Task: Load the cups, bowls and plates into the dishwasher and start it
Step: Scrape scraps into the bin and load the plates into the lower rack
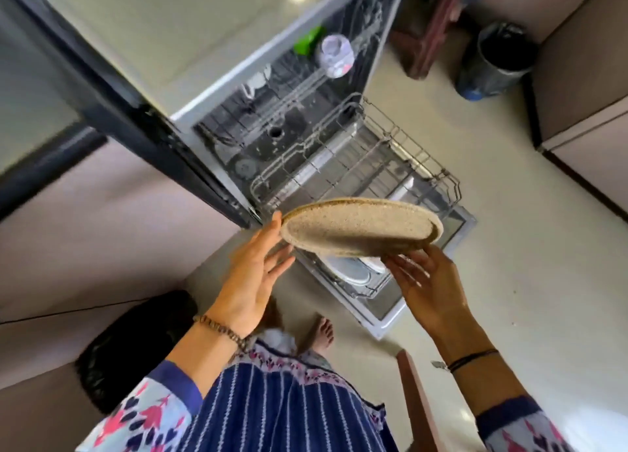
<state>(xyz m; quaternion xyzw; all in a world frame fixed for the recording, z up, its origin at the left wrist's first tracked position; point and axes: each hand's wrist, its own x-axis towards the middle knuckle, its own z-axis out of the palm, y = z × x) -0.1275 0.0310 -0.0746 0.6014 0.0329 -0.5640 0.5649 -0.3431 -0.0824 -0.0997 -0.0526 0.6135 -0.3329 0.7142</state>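
Observation:
A round speckled beige plate (356,229) is held tilted in the air above the pulled-out lower rack (401,152) of the open dishwasher (238,108). My left hand (251,275) touches the plate's left rim with its thumb, fingers straight and spread below. My right hand (428,282) grips the plate's lower right edge from underneath; its thumb is hidden. A white dish (360,270) sits in the near part of the lower rack. The upper rack holds a clear glass (334,56), a green item (307,40) and a white cup (258,81).
The dishwasher door (394,310) lies open flat on the pale floor in front of my bare foot (321,332). A dark waste bin (499,61) and a wooden stool (431,27) stand beyond. A black bag (136,343) sits at my left, cabinets (584,78) at right.

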